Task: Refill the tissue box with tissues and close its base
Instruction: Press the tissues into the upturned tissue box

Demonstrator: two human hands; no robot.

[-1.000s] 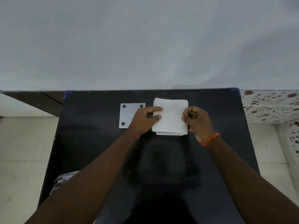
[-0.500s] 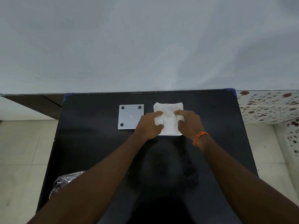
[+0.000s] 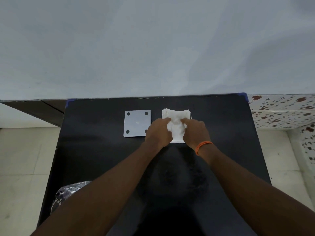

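A stack of white tissues (image 3: 176, 114) lies at the far middle of the black table (image 3: 95, 159). Its middle is pressed down and its far edge bows upward. My left hand (image 3: 158, 132) rests on the stack's left side and my right hand (image 3: 196, 132), with an orange band at the wrist, on its right side; the fingers of both press into the centre. A thin white rim shows along the stack's right edge, possibly the tissue box. The square grey base plate (image 3: 137, 123) with dark dots at its corners lies flat to the left.
A crinkled plastic bag (image 3: 68, 193) sits at the table's near left edge. A grey wall stands right behind the table. Tiled floor lies to both sides, and a patterned tile surface (image 3: 281, 111) is at the right.
Both hands have moved from the stack's outer edges onto its middle and now push down. The flat stack has narrowed and bowed, with its far edge lifted.
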